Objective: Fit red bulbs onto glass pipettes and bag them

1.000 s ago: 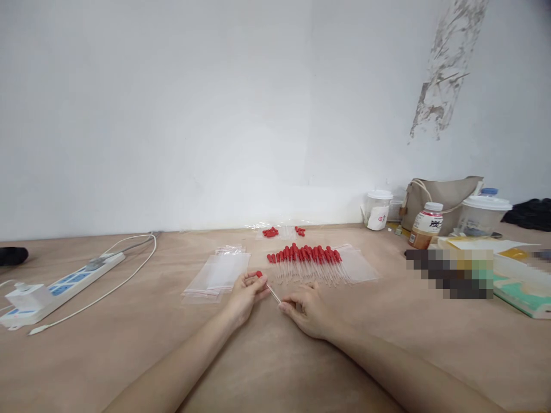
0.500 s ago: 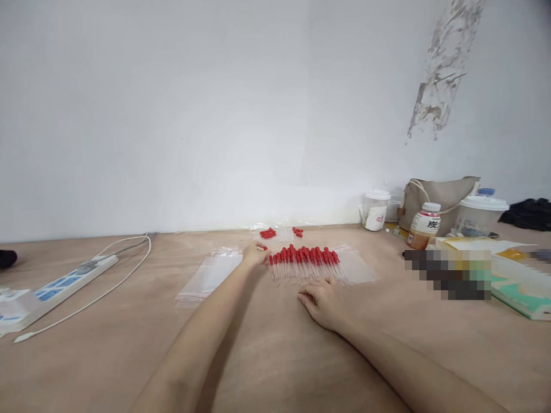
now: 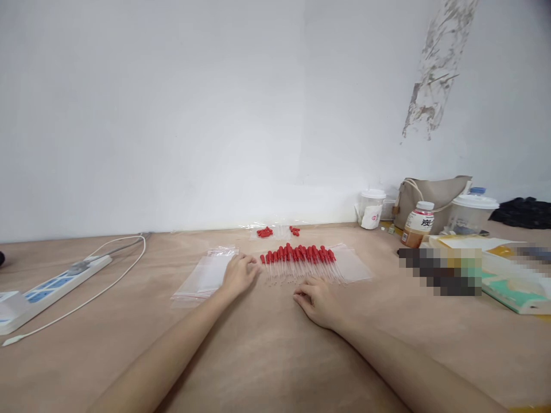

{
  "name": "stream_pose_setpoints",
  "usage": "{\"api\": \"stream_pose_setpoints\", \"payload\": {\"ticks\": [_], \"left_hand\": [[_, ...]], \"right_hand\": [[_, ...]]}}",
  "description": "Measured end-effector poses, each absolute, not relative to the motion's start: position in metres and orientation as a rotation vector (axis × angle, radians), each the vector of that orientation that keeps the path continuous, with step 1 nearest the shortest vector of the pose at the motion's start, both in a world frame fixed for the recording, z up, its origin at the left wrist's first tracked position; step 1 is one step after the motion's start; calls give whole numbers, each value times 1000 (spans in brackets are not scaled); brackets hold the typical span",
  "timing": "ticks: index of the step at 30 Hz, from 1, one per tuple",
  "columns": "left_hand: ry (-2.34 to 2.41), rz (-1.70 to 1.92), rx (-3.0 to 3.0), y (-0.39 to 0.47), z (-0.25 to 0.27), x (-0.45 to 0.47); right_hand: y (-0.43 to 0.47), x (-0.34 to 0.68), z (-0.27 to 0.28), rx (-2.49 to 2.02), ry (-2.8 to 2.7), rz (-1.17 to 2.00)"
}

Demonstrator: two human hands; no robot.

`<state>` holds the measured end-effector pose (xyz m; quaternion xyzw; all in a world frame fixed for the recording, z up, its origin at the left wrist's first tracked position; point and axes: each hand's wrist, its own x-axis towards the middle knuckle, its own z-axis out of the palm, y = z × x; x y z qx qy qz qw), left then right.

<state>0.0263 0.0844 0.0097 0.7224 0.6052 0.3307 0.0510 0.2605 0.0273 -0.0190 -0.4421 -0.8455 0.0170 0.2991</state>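
Observation:
A row of thin clear tubes with red bulb-like tops, resembling droppers [image 3: 299, 255], lies side by side on the table, red ends towards the wall. At the left end of this row my left hand [image 3: 239, 274] is low over the table, its fingers loosely bent and apart, with nothing visible in them. Beside it, partly under the hand, lies a stack of clear plastic bags [image 3: 200, 275]. My right hand [image 3: 319, 303] rests on the table just in front of the clear tips, fingers loosely curled, thumb apart; I see nothing held.
Loose red pieces [image 3: 264, 232] lie on clear plastic near the wall. Another clear bag [image 3: 353, 264] is right of the row. A power strip [image 3: 55, 289] and white cable lie left. A lidded cup [image 3: 371, 209], bottle [image 3: 417, 225], and grey bag [image 3: 433, 198] stand at right.
My left hand has drawn back to the left and towards me from the row's left end, its fingers loosening. My right hand stays in place. The view has shifted slightly.

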Motion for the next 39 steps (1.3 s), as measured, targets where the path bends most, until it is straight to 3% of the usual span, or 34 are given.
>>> {"api": "stream_pose_setpoints", "payload": {"ticks": [4,10,28,36,39], "left_hand": [[1978,792,2456,49,-4,-13],[2231,357,2241,45,-18,-32],[2295,530,2393,25,10,-6],[1450,793,2394,-1,18,20],[1213,581,2508,3,25,3]], "right_hand": [[25,263,-16,-1009,-2321,134],[21,275,-7,-846,-2620,396],[19,276,-2,-864,-2611,448],[18,275,-2,-884,-2596,443],[19,274,-3,-877,-2590,454]]}}
